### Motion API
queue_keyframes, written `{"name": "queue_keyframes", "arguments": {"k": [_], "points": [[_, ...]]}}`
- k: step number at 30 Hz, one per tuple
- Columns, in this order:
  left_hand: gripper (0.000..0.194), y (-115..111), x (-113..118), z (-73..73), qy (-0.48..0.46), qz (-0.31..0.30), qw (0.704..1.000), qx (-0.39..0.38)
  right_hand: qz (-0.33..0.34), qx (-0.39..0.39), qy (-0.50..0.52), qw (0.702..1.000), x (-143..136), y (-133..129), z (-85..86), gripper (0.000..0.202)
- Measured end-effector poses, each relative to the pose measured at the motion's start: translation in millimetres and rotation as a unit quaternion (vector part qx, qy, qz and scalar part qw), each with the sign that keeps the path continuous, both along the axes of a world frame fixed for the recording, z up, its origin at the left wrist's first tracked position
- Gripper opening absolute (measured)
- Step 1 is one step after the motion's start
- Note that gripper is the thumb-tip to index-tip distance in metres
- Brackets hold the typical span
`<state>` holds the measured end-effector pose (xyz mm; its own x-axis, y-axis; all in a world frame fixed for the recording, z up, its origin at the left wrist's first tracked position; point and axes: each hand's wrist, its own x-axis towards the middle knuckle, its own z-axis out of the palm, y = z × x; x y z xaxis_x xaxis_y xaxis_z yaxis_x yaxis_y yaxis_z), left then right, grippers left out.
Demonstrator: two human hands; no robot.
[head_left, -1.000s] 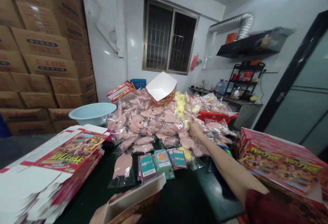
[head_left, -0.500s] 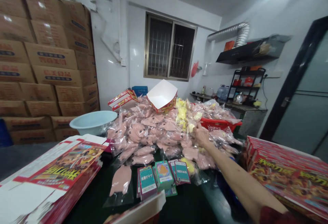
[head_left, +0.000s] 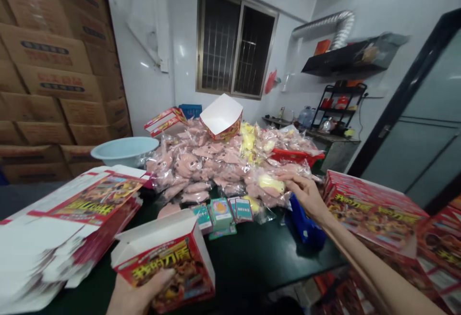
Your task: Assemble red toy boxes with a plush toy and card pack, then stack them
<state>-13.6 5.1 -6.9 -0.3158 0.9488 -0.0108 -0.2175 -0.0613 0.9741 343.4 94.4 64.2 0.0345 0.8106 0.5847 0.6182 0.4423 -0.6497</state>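
Between the open box (head_left: 180, 272) in the left hand (head_left: 131, 296) and the blue object (head_left: 306, 231), the dark table (head_left: 248, 257) offers a bare passage. At its far end stand the card stacks (head_left: 221, 213), and behind them the heap of bagged pieces (head_left: 201, 161) closes the way. On the left, the pile of flat cartons (head_left: 97, 204) is an obstacle; on the right, the red boxes (head_left: 374, 214). The blue object also lies just below the right hand (head_left: 306, 197).

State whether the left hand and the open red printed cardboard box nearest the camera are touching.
Touching. The head view shows the left hand with its thumb laid across the printed front of the open red cardboard box.
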Motion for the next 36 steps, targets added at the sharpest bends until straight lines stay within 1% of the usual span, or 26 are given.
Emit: {"name": "queue_keyframes", "arguments": {"k": [2, 3, 5, 6, 9, 11, 12, 15, 16, 17, 19, 20, 21, 22, 23, 24, 26, 27, 28, 30, 32, 34, 36], "points": [[0.069, -8, 4, 11.1, -0.061, -0.033, 0.998, -0.004, 0.038, 0.013, -0.016, 0.999, -18, -20, 0.5, 0.023], [0.072, -12, 6, 16.6, -0.081, -0.059, 0.995, -0.010, 0.052, 0.028, -0.029, 0.998, -29, -29, 1.0, 0.019], [0.074, -19, 14, 26.2, -0.112, -0.128, 0.985, -0.023, 0.084, 0.063, -0.062, 0.993, -51, -42, 1.3, 0.010], [0.073, -21, 19, 29.9, -0.123, -0.167, 0.978, -0.026, 0.109, 0.074, -0.080, 0.988, -63, -49, 1.1, 0.009], [0.066, -23, 31, 34.1, -0.139, -0.273, 0.952, -0.027, 0.196, 0.071, -0.100, 0.973, -94, -66, -1.3, 0.022], [0.067, -22, 33, 30.1, -0.142, -0.314, 0.939, -0.024, 0.234, 0.032, -0.062, 0.970, -109, -78, -3.8, 0.032], [0.067, -21, 32, 26.5, -0.142, -0.328, 0.934, -0.021, 0.249, 0.005, -0.024, 0.968, -115, -83, -5.2, 0.038], [0.060, -21, 23, 13.8, -0.120, -0.347, 0.930, -0.021, 0.271, -0.077, 0.108, 0.953, -125, -94, -8.1, 0.059], [0.057, -22, 20, 10.7, -0.108, -0.351, 0.930, -0.026, 0.279, -0.108, 0.134, 0.945, -127, -95, -8.2, 0.062], [0.055, -23, 16, 9.0, -0.097, -0.356, 0.929, -0.027, 0.293, -0.145, 0.142, 0.934, -128, -95, -7.8, 0.061], [0.058, -25, 10, 10.1, -0.087, -0.376, 0.922, -0.011, 0.328, -0.211, 0.114, 0.914, -126, -91, -4.9, 0.044], [0.062, -25, 7, 12.7, -0.080, -0.388, 0.918, 0.003, 0.331, -0.228, 0.092, 0.911, -122, -89, -2.4, 0.035], [0.066, -25, 5, 16.1, -0.066, -0.391, 0.918, 0.017, 0.319, -0.225, 0.078, 0.917, -116, -86, 0.8, 0.030], [0.068, -24, 2, 19.8, -0.043, -0.377, 0.925, 0.028, 0.285, -0.207, 0.077, 0.933, -108, -84, 4.9, 0.027], [0.066, -23, -1, 23.3, -0.012, -0.348, 0.937, 0.033, 0.234, -0.176, 0.092, 0.952, -99, -83, 9.6, 0.024], [0.060, -21, -3, 26.1, 0.024, -0.308, 0.951, 0.033, 0.183, -0.141, 0.119, 0.966, -88, -83, 15.0, 0.022], [0.044, -17, -4, 28.6, 0.089, -0.221, 0.971, 0.033, 0.113, -0.069, 0.189, 0.973, -69, -88, 26.7, 0.021], [0.039, -15, -4, 28.5, 0.113, -0.191, 0.975, 0.030, 0.100, -0.042, 0.207, 0.972, -63, -93, 32.3, 0.019], [0.037, -13, -2, 27.7, 0.132, -0.175, 0.975, 0.026, 0.102, -0.026, 0.202, 0.974, -61, -98, 37.2, 0.015], [0.038, -12, 5, 25.5, 0.157, -0.179, 0.971, 0.023, 0.145, -0.035, 0.130, 0.980, -68, -109, 44.7, 0.010], [0.036, -13, 11, 23.8, 0.173, -0.205, 0.963, 0.024, 0.179, -0.042, 0.036, 0.982, -85, -114, 48.6, 0.009], [0.036, -16, 14, 23.2, 0.168, -0.246, 0.954, 0.022, 0.175, 0.001, 0.002, 0.985, -103, -113, 49.9, 0.010], [0.037, -20, 13, 22.9, 0.138, -0.297, 0.945, 0.016, 0.134, 0.065, 0.012, 0.989, -113, -110, 49.7, 0.010]]}}
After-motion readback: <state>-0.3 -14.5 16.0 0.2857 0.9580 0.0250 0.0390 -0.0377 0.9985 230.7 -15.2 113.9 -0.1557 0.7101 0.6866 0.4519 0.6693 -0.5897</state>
